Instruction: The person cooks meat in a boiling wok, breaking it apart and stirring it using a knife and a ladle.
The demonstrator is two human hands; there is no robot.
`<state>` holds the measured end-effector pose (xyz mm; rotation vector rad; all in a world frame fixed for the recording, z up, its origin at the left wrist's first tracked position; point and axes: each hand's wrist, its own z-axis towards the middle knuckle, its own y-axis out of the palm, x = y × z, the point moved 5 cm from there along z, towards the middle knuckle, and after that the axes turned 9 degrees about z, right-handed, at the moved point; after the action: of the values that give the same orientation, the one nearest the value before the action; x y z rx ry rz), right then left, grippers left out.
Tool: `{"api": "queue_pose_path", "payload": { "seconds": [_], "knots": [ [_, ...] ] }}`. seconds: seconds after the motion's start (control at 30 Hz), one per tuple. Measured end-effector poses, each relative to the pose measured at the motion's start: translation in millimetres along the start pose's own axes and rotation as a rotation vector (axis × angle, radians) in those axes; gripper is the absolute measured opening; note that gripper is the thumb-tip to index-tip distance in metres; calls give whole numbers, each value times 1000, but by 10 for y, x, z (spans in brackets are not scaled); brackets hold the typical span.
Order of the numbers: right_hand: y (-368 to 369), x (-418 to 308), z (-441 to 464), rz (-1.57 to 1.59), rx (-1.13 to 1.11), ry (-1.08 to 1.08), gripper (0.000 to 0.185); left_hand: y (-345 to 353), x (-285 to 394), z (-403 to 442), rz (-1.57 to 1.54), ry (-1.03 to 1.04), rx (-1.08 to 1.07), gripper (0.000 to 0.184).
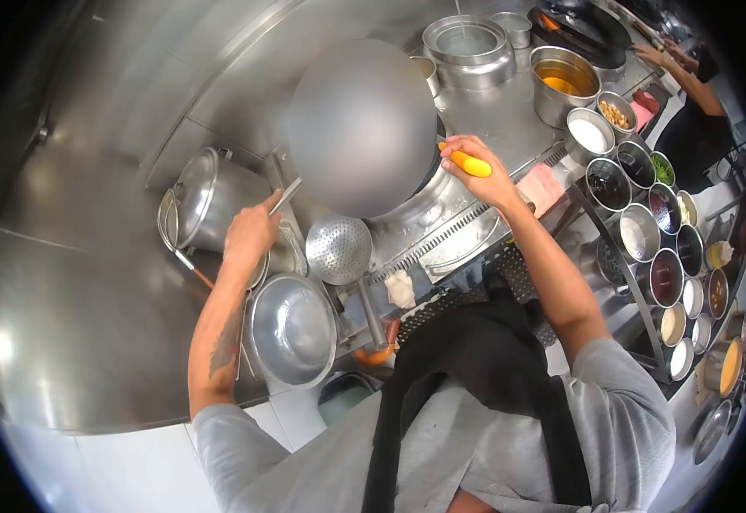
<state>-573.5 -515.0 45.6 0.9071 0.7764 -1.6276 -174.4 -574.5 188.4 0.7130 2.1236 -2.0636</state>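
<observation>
A round grey blur hides the middle of the cooktop and whatever lies under it. My left hand [252,229] is closed around a flat metal handle [287,195], whose far end runs into the blur. Across from it, my right hand [484,173] grips a utensil by its yellow handle [474,165]; its working end cannot be seen. A dark curved rim [431,177] shows at the blur's right edge. Just below the blur lies a perforated metal strainer [339,250], its handle pointing toward me. Beside my left forearm sits a wide metal bowl [293,329].
Left stands a lidded steel pot [219,201]. Behind are a large water pot [467,51] and a pot of orange liquid [566,84]. A pink cloth [540,190] lies near my right forearm. Several seasoning containers [640,232] line the right; another person's arm [689,84] reaches in beyond.
</observation>
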Motion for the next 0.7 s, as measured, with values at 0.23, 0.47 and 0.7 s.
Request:
{"api": "queue_pose_path", "payload": {
  "seconds": [0.23,0.47,0.7],
  "knots": [
    [-314,72,201,57,-44,-1,18,-623,-129,-66,211,-52,-14,51],
    [-564,191,350,111,-94,-51,20,-587,209,-246,52,-103,-190,44],
    [-563,209,723,121,-15,13,20,-286,816,-380,-359,-131,-174,45]
  ]
}}
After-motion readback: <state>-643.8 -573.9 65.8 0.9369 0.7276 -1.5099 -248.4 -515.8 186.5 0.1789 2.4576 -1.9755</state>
